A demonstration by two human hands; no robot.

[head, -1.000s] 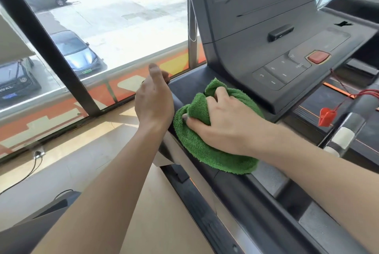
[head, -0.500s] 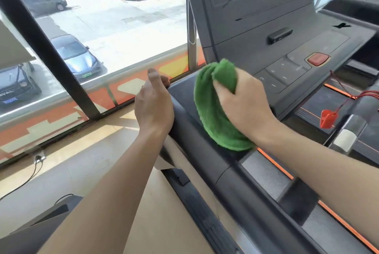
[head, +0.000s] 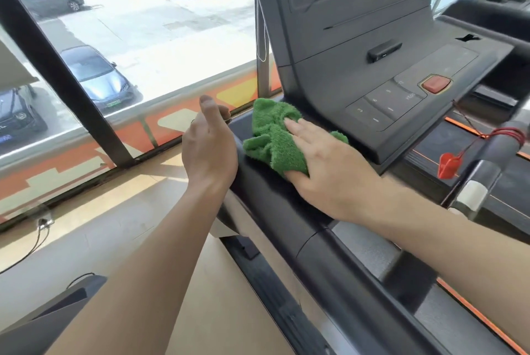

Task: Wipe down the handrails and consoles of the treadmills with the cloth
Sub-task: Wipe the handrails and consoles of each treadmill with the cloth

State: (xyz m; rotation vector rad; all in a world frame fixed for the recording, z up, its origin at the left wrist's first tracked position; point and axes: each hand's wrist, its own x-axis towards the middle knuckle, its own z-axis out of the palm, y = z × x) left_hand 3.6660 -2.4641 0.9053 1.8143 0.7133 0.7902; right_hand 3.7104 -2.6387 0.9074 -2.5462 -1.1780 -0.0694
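A green terry cloth (head: 272,139) lies bunched on the front end of the treadmill's black left handrail (head: 329,263), right below the dark grey console (head: 358,68). My right hand (head: 329,171) presses down on the cloth with straight fingers, and the thumb tip is hidden under the cloth's edge. My left hand (head: 209,151) holds the outer side of the same handrail beside the cloth, thumb up, with its fingers curled over the rail's front end.
The console carries a keypad and a red stop button (head: 435,84). A red safety clip (head: 447,165) hangs on a cord by the centre grip. Another treadmill (head: 502,10) stands at the right. A window with a black frame (head: 57,76) is close on the left, and a cable (head: 43,222) lies on the floor.
My right hand has brought the cloth down from the console's side onto the handrail end and flattened over it. My left hand has stayed on the rail.
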